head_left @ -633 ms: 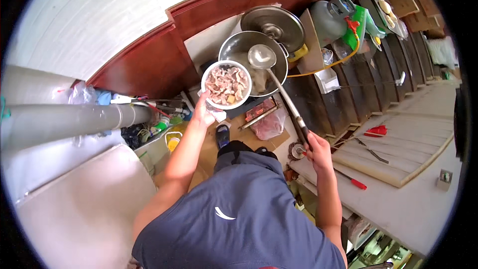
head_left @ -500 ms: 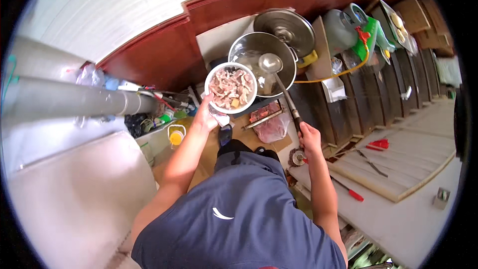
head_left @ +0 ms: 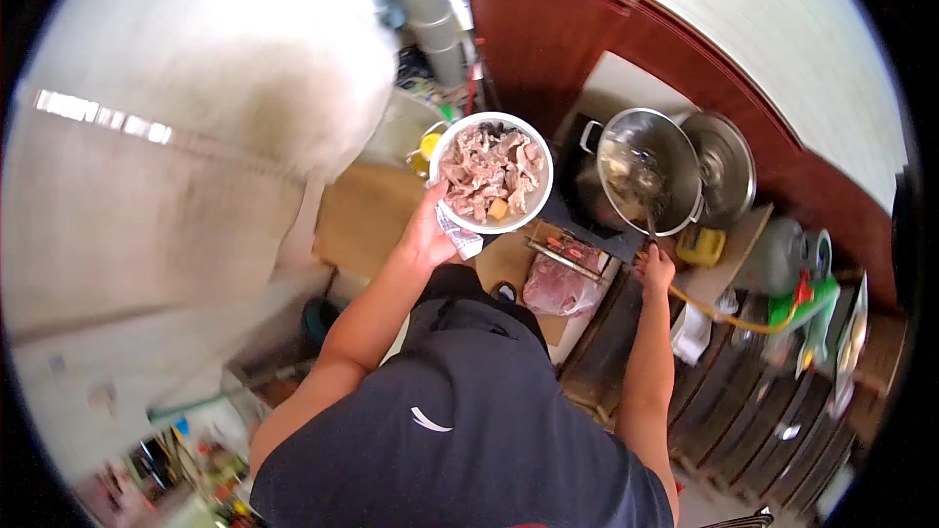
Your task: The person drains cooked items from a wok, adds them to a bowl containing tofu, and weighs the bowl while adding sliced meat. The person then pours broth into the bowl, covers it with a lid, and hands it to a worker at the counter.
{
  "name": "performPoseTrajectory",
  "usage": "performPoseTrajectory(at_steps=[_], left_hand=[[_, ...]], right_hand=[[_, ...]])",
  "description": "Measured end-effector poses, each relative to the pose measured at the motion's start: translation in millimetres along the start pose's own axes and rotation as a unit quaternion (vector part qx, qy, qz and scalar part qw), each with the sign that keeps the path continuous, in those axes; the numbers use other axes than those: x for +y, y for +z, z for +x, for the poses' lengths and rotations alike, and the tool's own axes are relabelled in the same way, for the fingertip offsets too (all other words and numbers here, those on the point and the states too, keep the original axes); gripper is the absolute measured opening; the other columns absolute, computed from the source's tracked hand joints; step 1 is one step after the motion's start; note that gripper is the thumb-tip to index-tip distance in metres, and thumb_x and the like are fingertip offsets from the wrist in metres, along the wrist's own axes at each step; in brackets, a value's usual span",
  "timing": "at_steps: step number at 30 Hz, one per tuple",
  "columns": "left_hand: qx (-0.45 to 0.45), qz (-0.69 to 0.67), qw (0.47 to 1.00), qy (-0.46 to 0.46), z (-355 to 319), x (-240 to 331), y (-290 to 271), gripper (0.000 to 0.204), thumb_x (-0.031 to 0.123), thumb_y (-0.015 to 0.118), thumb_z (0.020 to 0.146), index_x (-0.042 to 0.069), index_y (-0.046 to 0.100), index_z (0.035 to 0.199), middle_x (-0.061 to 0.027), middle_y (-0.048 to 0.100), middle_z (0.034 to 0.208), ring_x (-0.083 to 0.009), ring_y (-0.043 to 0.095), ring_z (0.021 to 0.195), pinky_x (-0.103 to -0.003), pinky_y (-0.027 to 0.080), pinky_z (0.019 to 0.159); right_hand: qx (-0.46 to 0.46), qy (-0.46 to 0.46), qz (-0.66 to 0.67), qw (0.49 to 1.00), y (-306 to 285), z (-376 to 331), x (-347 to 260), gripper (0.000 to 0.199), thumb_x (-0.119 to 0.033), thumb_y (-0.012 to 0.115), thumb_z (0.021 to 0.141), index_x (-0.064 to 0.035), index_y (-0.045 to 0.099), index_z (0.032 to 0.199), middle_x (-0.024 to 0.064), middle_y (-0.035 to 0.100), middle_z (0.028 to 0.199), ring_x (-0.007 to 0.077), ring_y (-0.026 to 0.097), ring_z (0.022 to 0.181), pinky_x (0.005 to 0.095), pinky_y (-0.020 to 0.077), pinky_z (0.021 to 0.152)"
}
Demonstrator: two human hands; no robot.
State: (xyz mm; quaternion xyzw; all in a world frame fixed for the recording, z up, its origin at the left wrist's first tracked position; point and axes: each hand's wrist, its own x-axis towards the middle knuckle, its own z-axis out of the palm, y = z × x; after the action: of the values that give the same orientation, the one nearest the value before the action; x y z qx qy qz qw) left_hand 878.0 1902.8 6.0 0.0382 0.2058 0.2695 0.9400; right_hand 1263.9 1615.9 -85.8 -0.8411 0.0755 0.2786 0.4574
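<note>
My left hand (head_left: 427, 227) is closed on the rim of a white bowl (head_left: 549, 176), with a folded bit of cloth or paper (head_left: 462, 236) under its edge. Sliced meat (head_left: 492, 168) fills the bowl, along with a yellowish chunk and some dark pieces. To the right stands a large metal pot (head_left: 689, 174) with liquid in it. My right hand (head_left: 655, 269) grips the handle of a ladle (head_left: 651, 223). The ladle's head reaches down inside the pot, where blur and liquid hide it.
A round metal lid (head_left: 732, 168) leans behind the pot. Below lies a bag of raw meat (head_left: 560, 288). A yellow box (head_left: 701, 245), an orange hose (head_left: 729, 317) and a grey gas cylinder (head_left: 773, 256) are on the right. Cardboard (head_left: 367, 220) lies at left.
The whole view has turned, bringing the pot to the right. The ladle's head has gone from above the pot down into it. My left hand still holds the bowl.
</note>
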Motion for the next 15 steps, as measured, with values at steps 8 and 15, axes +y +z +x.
performPoseTrajectory(at_steps=[8,15], left_hand=[[0.036,-0.135,0.979,0.151,-135.9,-13.6,-100.7,0.059,0.037,0.067,0.088,0.007,0.048,0.135,-0.0152,0.058,0.13,-0.0297,0.059,0.117,-0.046,0.05,0.098],[0.116,-0.223,0.918,0.308,-283.9,-37.4,-166.2,0.06,0.035,0.07,0.087,0.006,0.049,0.135,-0.0162,0.059,0.131,-0.0331,0.059,0.117,-0.05,0.048,0.101]], right_hand=[[-0.389,-0.343,-0.141,0.843,149.6,-166.1,-30.4,0.022,-0.013,0.066,0.094,0.001,0.065,0.111,0.0051,0.068,0.103,0.0112,0.061,0.094,0.026,0.0506,0.081],[-0.724,-0.053,-0.091,0.681,286.8,-345.2,25.1,0.033,-0.019,0.06,0.097,-0.0025,0.053,0.125,0.0097,0.057,0.126,0.0217,0.059,0.113,0.0388,0.0521,0.093]])
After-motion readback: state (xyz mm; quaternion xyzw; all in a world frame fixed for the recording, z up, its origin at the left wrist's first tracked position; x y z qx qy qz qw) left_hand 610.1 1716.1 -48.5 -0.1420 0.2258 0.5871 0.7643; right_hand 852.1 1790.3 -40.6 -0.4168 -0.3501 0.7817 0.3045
